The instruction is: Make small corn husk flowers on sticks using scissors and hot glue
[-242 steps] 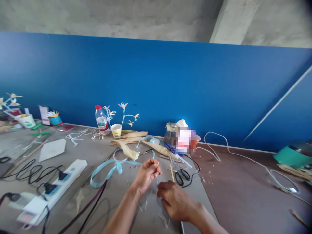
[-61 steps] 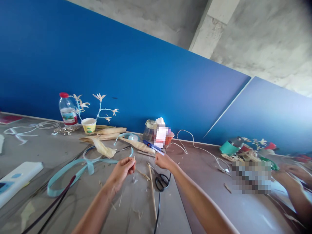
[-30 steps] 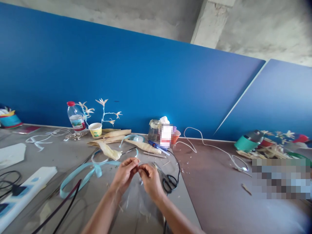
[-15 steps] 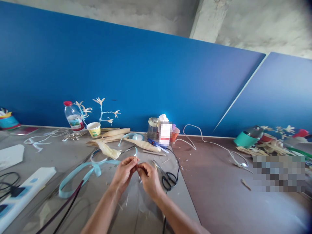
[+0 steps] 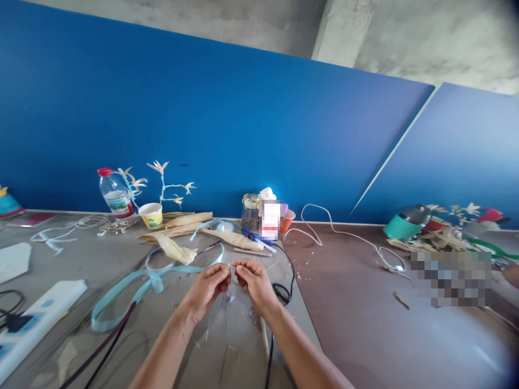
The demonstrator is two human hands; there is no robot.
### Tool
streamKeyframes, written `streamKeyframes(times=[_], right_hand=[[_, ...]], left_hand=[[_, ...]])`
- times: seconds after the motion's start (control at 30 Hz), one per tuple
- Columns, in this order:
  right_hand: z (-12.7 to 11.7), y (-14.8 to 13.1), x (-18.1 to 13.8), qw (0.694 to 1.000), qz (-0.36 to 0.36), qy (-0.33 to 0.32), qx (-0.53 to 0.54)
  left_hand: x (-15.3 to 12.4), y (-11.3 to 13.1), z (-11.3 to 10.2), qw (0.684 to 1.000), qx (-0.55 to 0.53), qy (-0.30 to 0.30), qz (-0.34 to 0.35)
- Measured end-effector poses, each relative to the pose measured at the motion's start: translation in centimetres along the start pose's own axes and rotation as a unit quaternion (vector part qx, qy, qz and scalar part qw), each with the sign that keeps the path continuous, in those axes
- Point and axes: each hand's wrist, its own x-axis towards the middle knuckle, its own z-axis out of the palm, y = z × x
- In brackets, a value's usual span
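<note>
My left hand (image 5: 211, 282) is pinched closed near the middle of the grey table, with a tiny pale tip showing at its fingertips; what it belongs to is too small to name. Just beside it, my right hand (image 5: 252, 278) has thumb and fingers pressed together, and anything between them is hidden. A small gap separates the two hands. Behind my right wrist lie scissors, of which a black handle (image 5: 283, 293) shows. Light blue ribbon (image 5: 117, 296) loops to the left of my hands. Beyond them are dried corn husks (image 5: 178, 249) and a blue glue gun (image 5: 253, 236).
A yellow paper cup (image 5: 151, 217) holding husk-flower stems stands beside a red-capped bottle (image 5: 115, 199). A white power strip (image 5: 48, 319) lies at left. A glass jar (image 5: 250, 212) and a white cable (image 5: 344, 236) are along the blue partition. Another person's hand (image 5: 511, 274) appears at far right.
My hands have come slightly apart, the right one shifting rightward and covering more of the scissors. Another person's hand has appeared at the far right edge. The view has shifted slightly.
</note>
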Motion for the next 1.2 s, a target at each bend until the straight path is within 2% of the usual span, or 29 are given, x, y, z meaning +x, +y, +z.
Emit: streamKeyframes(times=[0.1,0.37,0.5,0.6,0.77,0.97,1.07,1.2], right_hand=[[0.0,0.1,0.1,0.999,0.01,-0.028,0.013],[0.0,0.0,0.1,0.997,0.016,-0.053,0.056],[-0.1,-0.2,0.1,0.997,0.012,-0.074,0.034],[-0.1,-0.2,0.1,0.997,0.003,-0.076,-0.021],[-0.2,0.0,0.3,0.994,-0.017,-0.043,-0.102],[-0.3,0.3,0.6,0.985,-0.044,-0.025,-0.167],[-0.3,0.2,0.6,0.984,-0.039,-0.034,-0.17],[-0.4,-0.2,0.4,0.99,-0.016,-0.047,-0.135]], left_hand=[[0.0,-0.1,0.2,1.0,0.022,0.0,-0.009],[-0.2,0.2,0.5,0.998,0.05,-0.001,-0.033],[-0.1,0.2,0.5,0.997,0.07,-0.004,-0.028],[0.2,0.1,0.2,0.992,0.125,-0.007,-0.003],[0.1,0.0,0.5,0.957,0.281,0.021,0.069],[-0.3,0.1,1.1,0.917,0.376,0.064,0.116],[-0.2,0.2,0.9,0.926,0.358,0.061,0.106],[0.0,0.2,0.5,0.961,0.27,0.02,0.062]])
